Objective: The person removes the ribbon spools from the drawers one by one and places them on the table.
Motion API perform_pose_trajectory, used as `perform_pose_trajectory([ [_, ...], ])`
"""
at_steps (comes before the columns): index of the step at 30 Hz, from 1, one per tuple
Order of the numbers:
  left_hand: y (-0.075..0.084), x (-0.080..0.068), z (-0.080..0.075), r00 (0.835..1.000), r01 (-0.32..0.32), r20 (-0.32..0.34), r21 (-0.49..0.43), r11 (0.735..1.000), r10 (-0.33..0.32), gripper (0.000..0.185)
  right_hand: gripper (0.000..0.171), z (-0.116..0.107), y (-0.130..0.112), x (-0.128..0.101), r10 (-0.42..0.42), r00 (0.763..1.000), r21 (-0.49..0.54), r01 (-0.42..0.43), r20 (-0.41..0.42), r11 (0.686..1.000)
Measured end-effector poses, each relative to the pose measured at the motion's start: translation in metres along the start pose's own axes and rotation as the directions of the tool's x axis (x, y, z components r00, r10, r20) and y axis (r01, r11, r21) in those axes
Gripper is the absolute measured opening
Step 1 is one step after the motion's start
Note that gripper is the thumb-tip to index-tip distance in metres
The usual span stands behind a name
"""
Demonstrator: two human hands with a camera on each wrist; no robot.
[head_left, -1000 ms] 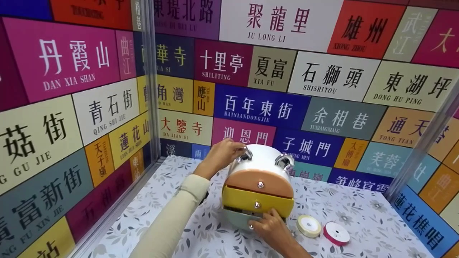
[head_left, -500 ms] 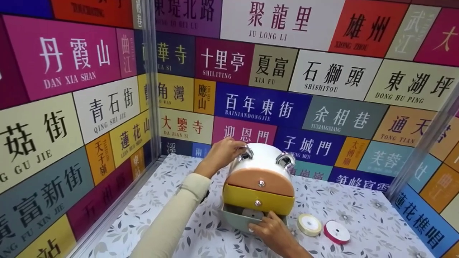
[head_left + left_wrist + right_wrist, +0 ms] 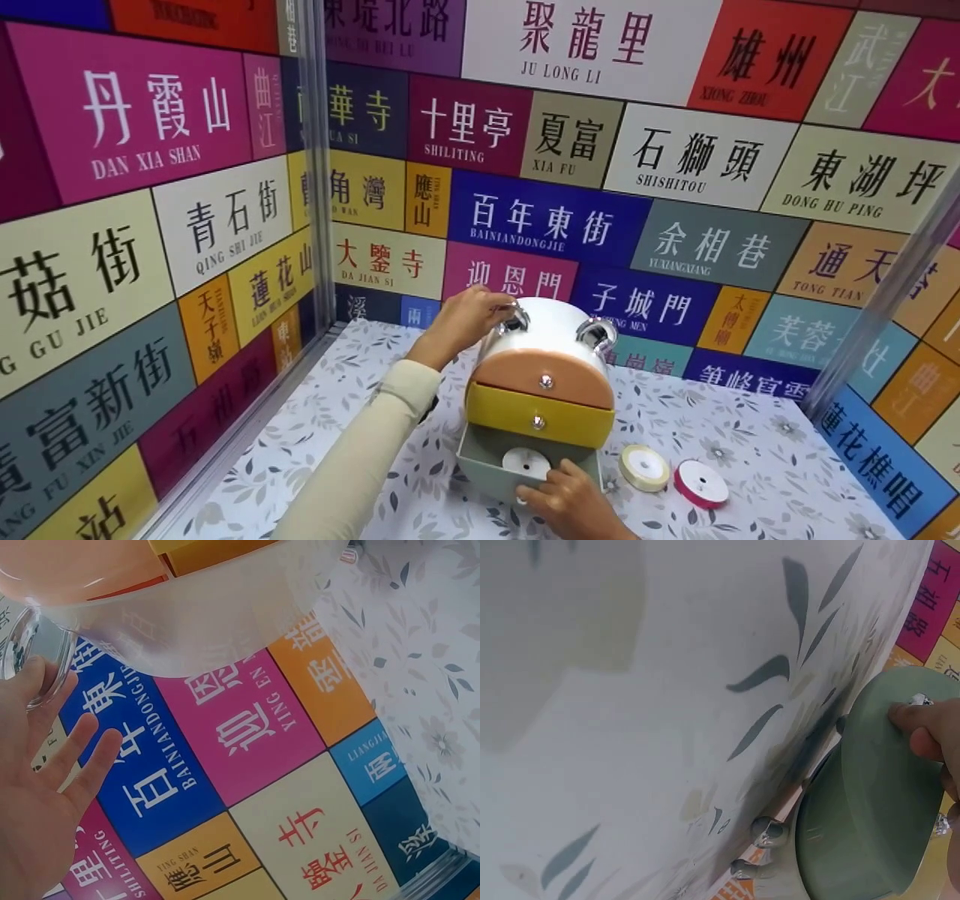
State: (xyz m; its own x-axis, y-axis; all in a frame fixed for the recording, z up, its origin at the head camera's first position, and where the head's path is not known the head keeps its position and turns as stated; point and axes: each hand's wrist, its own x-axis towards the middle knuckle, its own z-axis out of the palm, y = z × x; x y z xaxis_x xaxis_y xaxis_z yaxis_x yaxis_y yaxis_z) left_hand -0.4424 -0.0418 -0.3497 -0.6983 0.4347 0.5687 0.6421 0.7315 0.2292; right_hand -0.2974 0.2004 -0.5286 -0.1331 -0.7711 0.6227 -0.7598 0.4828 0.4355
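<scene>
A small rounded drawer box with a white top (image 3: 559,319) stands on the table, its peach drawer (image 3: 517,375) above a yellow drawer (image 3: 502,412). The green bottom drawer (image 3: 487,478) is pulled out and holds a white-faced ribbon spool (image 3: 516,459). My left hand (image 3: 466,319) grips the silver ring-shaped ear (image 3: 64,664) at the top left of the box, thumb across it. With its fingertips, my right hand (image 3: 571,495) pinches the silver knob (image 3: 921,700) on the green drawer's front; the fingers partly cover that knob.
Right of the box lie a cream ribbon spool (image 3: 643,469) and a pink ribbon spool (image 3: 701,484). A second silver ear (image 3: 598,334) sits at the box's top right. Sign-covered panels (image 3: 547,217) rise behind the leaf-patterned tablecloth (image 3: 360,382).
The green drawer has slid out toward me with my right hand at its knob, uncovering the spool inside. My left hand has stayed on the ear.
</scene>
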Motion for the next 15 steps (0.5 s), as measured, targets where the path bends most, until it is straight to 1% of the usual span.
perform_pose_trajectory([
  [2, 0.001, 0.0, 0.0, 1.0, -0.001, 0.002, 0.008, 1.0, 0.001, 0.024, 0.008, -0.002, -0.003, 0.0, -0.002, 1.0, -0.005, 0.002, -0.004, 1.0],
  [3, 0.001, 0.0, 0.0, 1.0, 0.001, 0.005, 0.008, 1.0, -0.001, 0.024, 0.005, -0.004, -0.005, 0.0, 0.004, 1.0, -0.003, -0.004, 0.008, 1.0],
  [6, 0.001, 0.001, 0.0, 1.0, 0.007, 0.008, 0.012, 1.0, -0.007, 0.023, 0.008, -0.008, -0.01, 0.001, 0.007, 1.0, 0.004, -0.007, 0.025, 1.0],
  [8, 0.001, 0.001, -0.001, 1.0, 0.011, 0.009, 0.012, 1.0, -0.012, 0.023, 0.004, -0.011, -0.013, 0.002, 0.002, 1.0, 0.01, -0.002, 0.021, 1.0],
  [13, 0.001, 0.001, -0.001, 1.0, 0.011, 0.008, 0.006, 1.0, -0.011, 0.022, 0.016, -0.017, -0.02, 0.002, -0.009, 1.0, 0.044, 0.008, 0.028, 0.999],
  [15, 0.0, 0.0, 0.0, 1.0, 0.008, 0.002, 0.007, 1.0, -0.008, 0.022, 0.017, -0.02, -0.022, 0.0, -0.006, 0.999, 0.069, 0.004, 0.04, 0.998],
])
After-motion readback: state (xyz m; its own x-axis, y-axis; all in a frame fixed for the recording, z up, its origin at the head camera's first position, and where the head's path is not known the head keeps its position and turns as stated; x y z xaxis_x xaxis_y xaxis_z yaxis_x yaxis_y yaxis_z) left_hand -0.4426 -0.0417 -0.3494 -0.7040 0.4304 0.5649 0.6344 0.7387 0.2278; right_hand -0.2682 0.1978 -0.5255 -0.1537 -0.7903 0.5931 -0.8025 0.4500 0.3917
